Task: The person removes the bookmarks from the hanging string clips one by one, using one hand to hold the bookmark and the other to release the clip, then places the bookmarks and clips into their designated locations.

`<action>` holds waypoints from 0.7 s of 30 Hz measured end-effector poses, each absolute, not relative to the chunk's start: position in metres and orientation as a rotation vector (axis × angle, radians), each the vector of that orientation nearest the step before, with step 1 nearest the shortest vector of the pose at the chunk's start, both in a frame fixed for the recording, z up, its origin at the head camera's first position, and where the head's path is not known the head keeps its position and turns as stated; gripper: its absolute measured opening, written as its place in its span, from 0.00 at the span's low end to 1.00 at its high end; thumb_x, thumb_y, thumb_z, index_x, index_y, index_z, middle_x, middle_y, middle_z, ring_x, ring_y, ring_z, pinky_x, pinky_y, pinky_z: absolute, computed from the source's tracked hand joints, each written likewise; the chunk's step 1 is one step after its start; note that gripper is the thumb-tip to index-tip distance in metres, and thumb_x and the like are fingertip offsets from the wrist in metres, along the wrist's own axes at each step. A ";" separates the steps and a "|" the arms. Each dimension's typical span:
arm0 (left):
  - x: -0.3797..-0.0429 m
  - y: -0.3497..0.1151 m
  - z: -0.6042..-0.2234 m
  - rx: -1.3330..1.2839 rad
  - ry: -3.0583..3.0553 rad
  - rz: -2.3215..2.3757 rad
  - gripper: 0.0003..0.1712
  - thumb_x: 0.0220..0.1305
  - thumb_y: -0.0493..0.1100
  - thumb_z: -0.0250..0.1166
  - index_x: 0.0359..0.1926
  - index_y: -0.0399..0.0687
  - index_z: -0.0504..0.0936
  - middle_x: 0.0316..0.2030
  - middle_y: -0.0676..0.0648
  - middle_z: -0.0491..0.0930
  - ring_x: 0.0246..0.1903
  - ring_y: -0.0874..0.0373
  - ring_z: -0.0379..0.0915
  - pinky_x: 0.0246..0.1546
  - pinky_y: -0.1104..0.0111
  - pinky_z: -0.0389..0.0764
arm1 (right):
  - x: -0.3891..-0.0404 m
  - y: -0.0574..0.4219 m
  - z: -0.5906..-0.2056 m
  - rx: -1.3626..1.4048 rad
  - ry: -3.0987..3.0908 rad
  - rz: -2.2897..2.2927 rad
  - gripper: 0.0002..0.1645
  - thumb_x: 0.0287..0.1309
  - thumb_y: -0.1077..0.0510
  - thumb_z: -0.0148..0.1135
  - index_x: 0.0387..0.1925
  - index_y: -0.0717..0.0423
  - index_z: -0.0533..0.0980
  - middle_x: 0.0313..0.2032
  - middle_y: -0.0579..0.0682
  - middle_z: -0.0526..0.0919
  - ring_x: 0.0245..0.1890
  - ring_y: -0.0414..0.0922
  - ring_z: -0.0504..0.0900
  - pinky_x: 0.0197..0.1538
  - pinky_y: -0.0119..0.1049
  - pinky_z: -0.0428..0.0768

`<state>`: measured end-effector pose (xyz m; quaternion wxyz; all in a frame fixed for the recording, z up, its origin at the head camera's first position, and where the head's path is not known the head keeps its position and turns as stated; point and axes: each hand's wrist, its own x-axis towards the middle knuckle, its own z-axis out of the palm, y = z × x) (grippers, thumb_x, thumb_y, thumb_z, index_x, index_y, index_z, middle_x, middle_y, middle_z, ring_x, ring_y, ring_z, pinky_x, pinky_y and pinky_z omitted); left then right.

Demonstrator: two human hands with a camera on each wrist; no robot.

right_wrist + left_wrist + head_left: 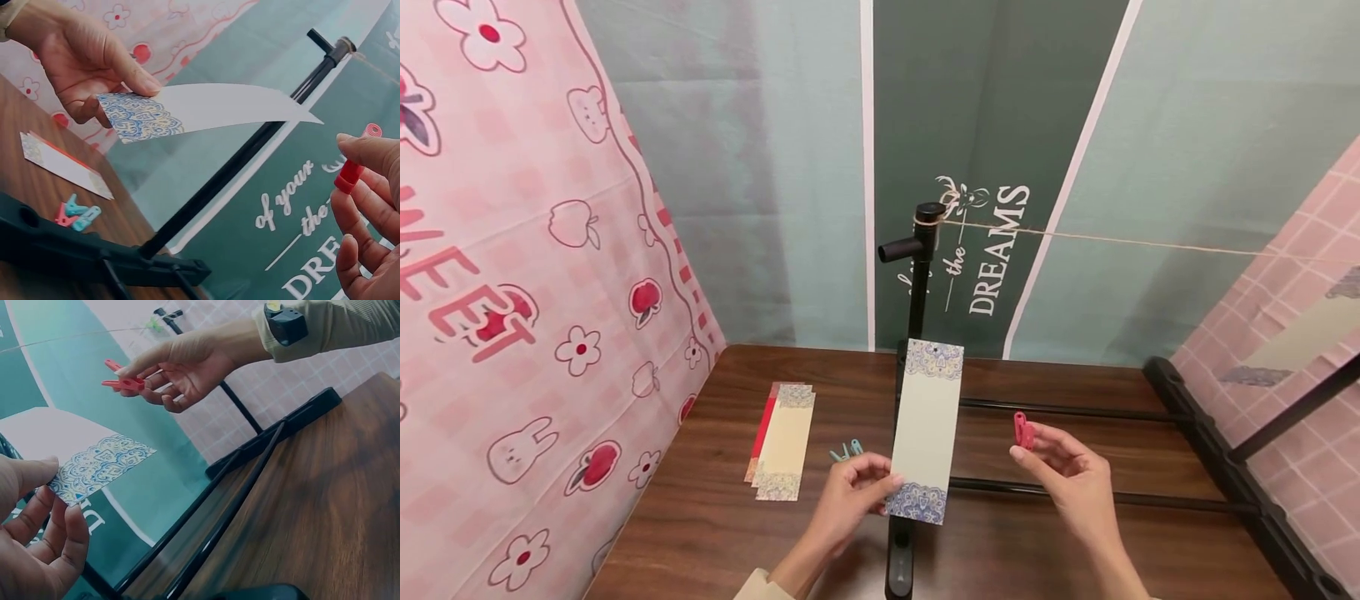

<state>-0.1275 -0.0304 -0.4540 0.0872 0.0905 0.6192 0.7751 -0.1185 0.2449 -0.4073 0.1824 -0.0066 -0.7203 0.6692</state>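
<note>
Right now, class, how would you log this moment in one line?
left hand: holds patterned card | right hand: pinches red clothespin | string: tied to black post | overlapping cards: on table

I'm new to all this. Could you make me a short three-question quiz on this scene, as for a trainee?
1. Which hand pinches the raised red clip?
2. True or false: the held-up card is already clipped to the string.
3. In the head view, what lies on the tabletop left of the black stand? (a) scissors and a cup; (b) loose cards and clips; (c) a book.

Key: 1. The right hand. 2. False; the left hand holds it. 3. b.
</note>
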 end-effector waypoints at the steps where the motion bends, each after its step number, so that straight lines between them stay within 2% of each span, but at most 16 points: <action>1: -0.127 -0.032 -0.455 0.268 1.850 2.306 0.14 0.58 0.32 0.68 0.40 0.22 0.76 0.30 0.49 0.78 0.24 0.66 0.71 0.24 0.73 0.79 | -0.119 0.244 -0.409 -0.023 -2.037 1.896 0.19 0.48 0.74 0.70 0.46 0.69 0.79 0.32 0.50 0.86 0.32 0.40 0.84 0.35 0.27 0.82; 21: -0.112 -0.077 -0.470 0.054 1.926 2.349 0.15 0.57 0.31 0.68 0.42 0.22 0.77 0.30 0.48 0.77 0.23 0.64 0.70 0.23 0.73 0.77 | -0.120 0.216 -0.440 -0.022 -2.172 1.914 0.20 0.49 0.70 0.72 0.46 0.67 0.79 0.34 0.53 0.86 0.34 0.42 0.84 0.35 0.31 0.82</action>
